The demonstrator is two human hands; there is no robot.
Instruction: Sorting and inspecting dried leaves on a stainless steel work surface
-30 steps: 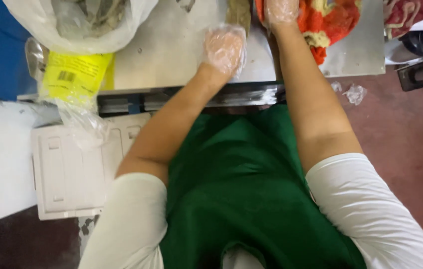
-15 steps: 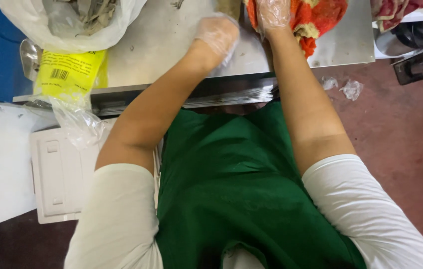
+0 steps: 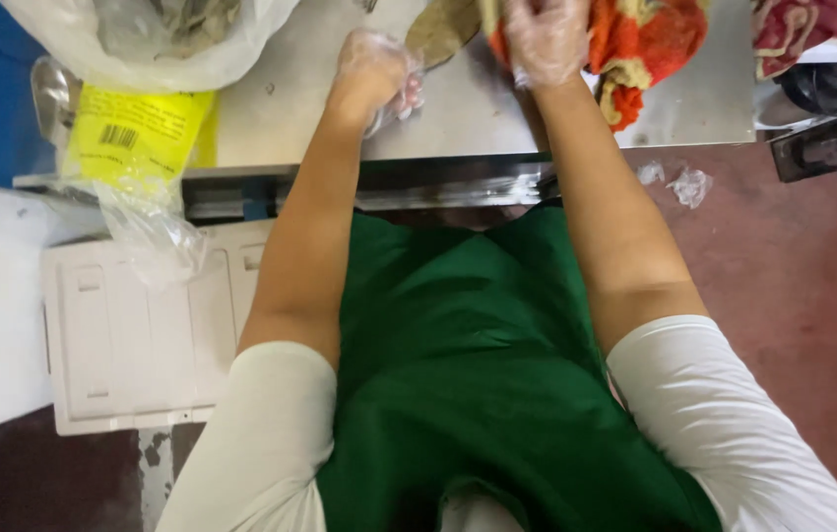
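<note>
Left hand (image 3: 374,71), in a thin clear plastic glove, is curled with fingers bent, resting on the steel worktop (image 3: 478,108) and touching the lower edge of a dry brownish-green leaf (image 3: 441,32); whether it pinches the leaf cannot be told. Right hand (image 3: 547,37), likewise gloved, is closed and pressing down on an orange and yellow patterned cloth (image 3: 635,49), which lies bunched at the far right of the worktop, just beside the leaf. A red patterned cloth (image 3: 798,28) lies further right. At far left sits a large white plastic bag (image 3: 143,44) with a yellow printed label (image 3: 138,133) below it. Crumpled clear plastic scraps (image 3: 679,182) lie on the dark red floor (image 3: 812,276). The person wears a green apron (image 3: 468,374).
</note>
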